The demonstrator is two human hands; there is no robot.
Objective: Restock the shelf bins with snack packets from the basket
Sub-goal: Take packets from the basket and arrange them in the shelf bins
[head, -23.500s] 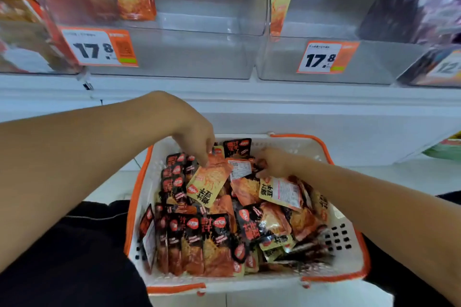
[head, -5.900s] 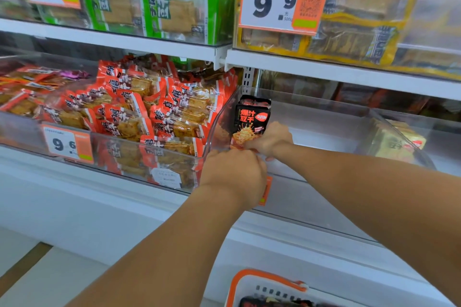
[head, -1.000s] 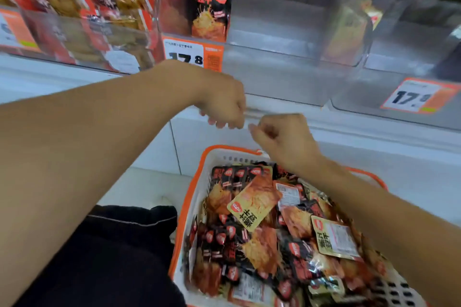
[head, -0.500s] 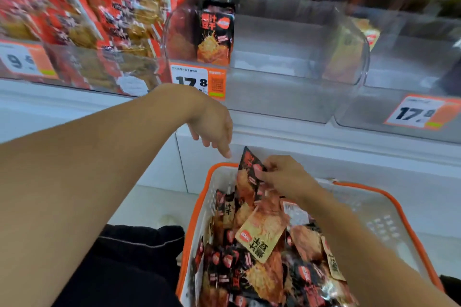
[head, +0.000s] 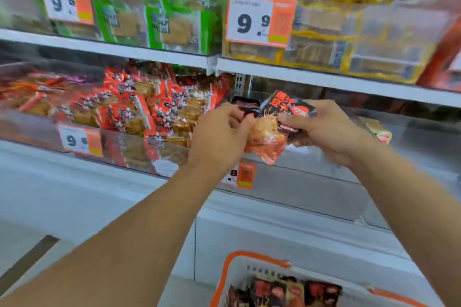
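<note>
Retail shop, snack aisle. White shelves [head: 324, 80] in tiers, each carrying clear bins [head: 349, 177] of packaged snacks: green packets [head: 174, 25] and yellow packets [head: 336, 40] on the upper shelf, red packets [head: 129, 109] below it. Orange-and-white price tags [head: 259, 20] marked 9.9 and 9.6 fixed to bin fronts. Orange-rimmed basket [head: 249, 264] of packets below the shelves.

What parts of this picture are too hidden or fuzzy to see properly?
- Middle price tag, head view: left hand covers most digits.
- Basket: cut off by the bottom edge.
- Packet text: motion blur; both hands' grip covers parts, right hand.
- Yellow packs: too blurred to read.
</note>
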